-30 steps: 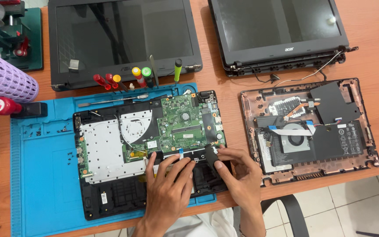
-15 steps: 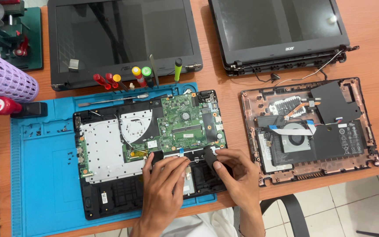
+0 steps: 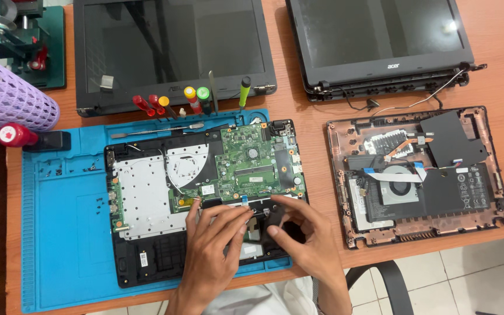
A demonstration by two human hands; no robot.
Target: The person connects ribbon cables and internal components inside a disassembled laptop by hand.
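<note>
An opened laptop base (image 3: 147, 198) with a green circuit board (image 3: 252, 166) lies on a blue work mat (image 3: 59, 233). My left hand (image 3: 214, 248) rests flat on the black lower part of this base, its fingertips by a small blue-tipped ribbon cable (image 3: 244, 199). My right hand (image 3: 304, 236) sits just beside it, thumb and fingers pinching a small black part (image 3: 275, 217) over the base's lower right area. What lies under the hands is hidden.
A second opened laptop base (image 3: 421, 175) with a fan lies to the right. Two detached screens (image 3: 170, 46) (image 3: 380, 41) lie at the back. Several colour-handled screwdrivers (image 3: 188, 99) stand along the mat's top edge. A purple mesh basket (image 3: 7, 96) and a red-capped tool (image 3: 18, 136) are at the left.
My right hand has shifted slightly left and lifted its fingers, now pinching the black part. The left hand's fingers have slid a little to the right.
</note>
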